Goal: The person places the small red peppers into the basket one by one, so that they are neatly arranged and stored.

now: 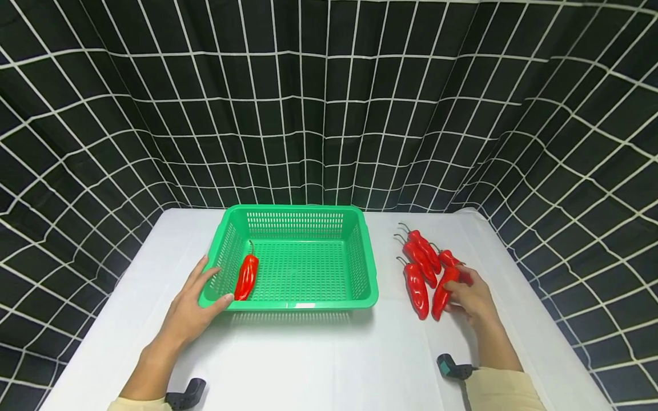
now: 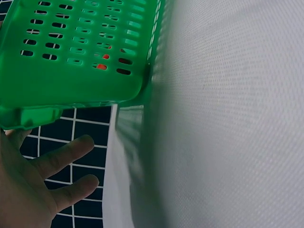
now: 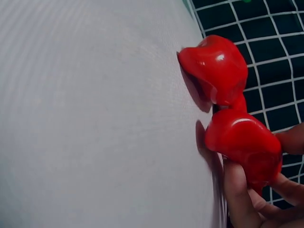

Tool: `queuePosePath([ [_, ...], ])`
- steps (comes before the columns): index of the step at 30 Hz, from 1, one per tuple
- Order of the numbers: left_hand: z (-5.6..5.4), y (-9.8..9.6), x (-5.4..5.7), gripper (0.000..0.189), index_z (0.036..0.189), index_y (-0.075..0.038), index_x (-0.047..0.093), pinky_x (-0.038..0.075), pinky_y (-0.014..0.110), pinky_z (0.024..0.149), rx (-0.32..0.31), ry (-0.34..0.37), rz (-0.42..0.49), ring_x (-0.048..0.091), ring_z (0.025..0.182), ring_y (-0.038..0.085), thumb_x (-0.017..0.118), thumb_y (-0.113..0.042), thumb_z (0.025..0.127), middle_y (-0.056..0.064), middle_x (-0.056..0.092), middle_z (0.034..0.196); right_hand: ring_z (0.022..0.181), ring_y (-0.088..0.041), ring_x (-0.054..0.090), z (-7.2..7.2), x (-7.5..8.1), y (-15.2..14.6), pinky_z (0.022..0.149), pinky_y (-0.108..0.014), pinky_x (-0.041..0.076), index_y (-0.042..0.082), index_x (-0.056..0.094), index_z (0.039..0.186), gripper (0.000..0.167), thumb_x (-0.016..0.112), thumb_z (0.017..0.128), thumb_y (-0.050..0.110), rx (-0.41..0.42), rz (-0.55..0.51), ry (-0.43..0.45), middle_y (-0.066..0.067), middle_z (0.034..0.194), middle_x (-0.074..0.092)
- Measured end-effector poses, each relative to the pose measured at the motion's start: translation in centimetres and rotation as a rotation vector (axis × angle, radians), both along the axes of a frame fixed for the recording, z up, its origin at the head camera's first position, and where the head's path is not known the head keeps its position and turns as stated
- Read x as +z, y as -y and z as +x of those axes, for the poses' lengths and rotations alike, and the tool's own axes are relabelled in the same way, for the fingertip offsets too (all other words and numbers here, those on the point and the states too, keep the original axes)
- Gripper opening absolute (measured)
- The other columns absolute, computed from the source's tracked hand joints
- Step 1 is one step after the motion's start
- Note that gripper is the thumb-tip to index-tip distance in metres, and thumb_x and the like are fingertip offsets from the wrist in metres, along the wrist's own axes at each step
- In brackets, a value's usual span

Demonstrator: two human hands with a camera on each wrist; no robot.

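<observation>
My left hand (image 1: 191, 314) rests at the near left corner of a green plastic basket (image 1: 367, 257), its thumb on the front rim and a fingertip over the left rim. In the left wrist view two fingers (image 2: 71, 154) stretch out straight, off the basket wall (image 2: 71, 85). One red pepper (image 1: 248, 277) lies inside the basket at the left. On the right, my right hand (image 1: 474, 297) pinches another red pepper (image 1: 443, 295) between thumb and fingers, as the right wrist view shows of that pepper (image 3: 244, 142). Beside it lie several more red peppers (image 1: 416, 288) with dark curved stems.
A white cloth (image 1: 308, 365) covers the table. Black curtains with a white grid (image 1: 324, 114) stand behind and at both sides. A small dark device sits at each wrist, one at the left (image 1: 187, 395) and one at the right (image 1: 453, 367).
</observation>
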State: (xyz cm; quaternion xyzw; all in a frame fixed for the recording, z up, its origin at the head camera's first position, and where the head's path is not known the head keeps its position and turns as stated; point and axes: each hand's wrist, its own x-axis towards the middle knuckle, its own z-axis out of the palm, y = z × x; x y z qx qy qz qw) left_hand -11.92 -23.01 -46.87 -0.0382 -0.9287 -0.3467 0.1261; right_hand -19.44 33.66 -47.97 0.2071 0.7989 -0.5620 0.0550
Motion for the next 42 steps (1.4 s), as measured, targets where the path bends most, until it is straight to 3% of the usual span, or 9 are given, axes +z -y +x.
queuePosePath([
  [8,0.1,0.1,0.1,0.067,0.140,-0.013,0.048,0.033,0.071,0.090,-0.002,0.013,0.004,0.032,0.133,0.044,0.070,-0.044,0.085,0.000,0.019,0.159,0.077,-0.027,0.064,0.8,0.6,-0.4,0.064,-0.040,0.057,0.014,0.021,0.154,0.077,0.063,0.089,0.014,-0.061,0.003,0.011,-0.029,0.140,0.034],
  [15,0.2,0.0,0.1,0.067,0.141,-0.014,0.048,0.032,0.071,0.090,0.000,0.014,0.006,0.032,0.133,0.043,0.070,-0.044,0.085,0.000,0.019,0.159,0.082,-0.018,0.062,1.7,2.0,-0.7,0.069,-0.037,0.057,0.019,0.024,0.154,0.075,0.065,0.091,0.023,-0.090,-0.083,-0.018,-0.023,0.139,0.038],
  [23,0.1,0.0,0.2,0.066,0.140,-0.013,0.048,0.032,0.071,0.090,0.000,0.012,0.005,0.033,0.133,0.044,0.070,-0.044,0.085,0.000,0.018,0.159,0.084,-0.010,0.068,2.4,4.8,-0.2,0.073,-0.036,0.055,0.029,0.030,0.152,0.076,0.072,0.089,0.026,-0.106,-0.402,-0.079,-0.008,0.134,0.040],
  [31,0.0,0.1,0.1,0.066,0.140,-0.013,0.048,0.032,0.072,0.090,-0.003,0.006,0.011,0.032,0.133,0.043,0.070,-0.043,0.085,0.002,0.019,0.158,0.093,-0.013,0.068,3.0,7.2,1.1,0.075,-0.038,0.055,0.027,0.035,0.150,0.071,0.071,0.089,0.017,-0.045,-0.550,-0.188,-0.002,0.125,0.046],
  [42,0.0,0.1,0.1,0.065,0.140,-0.014,0.048,0.032,0.071,0.090,0.000,0.014,0.015,0.031,0.134,0.043,0.070,-0.044,0.085,0.001,0.018,0.159,0.103,-0.017,0.064,3.7,9.2,3.6,0.079,-0.039,0.052,0.020,0.032,0.150,0.068,0.066,0.092,0.010,0.072,-0.584,-0.293,-0.006,0.131,0.045],
])
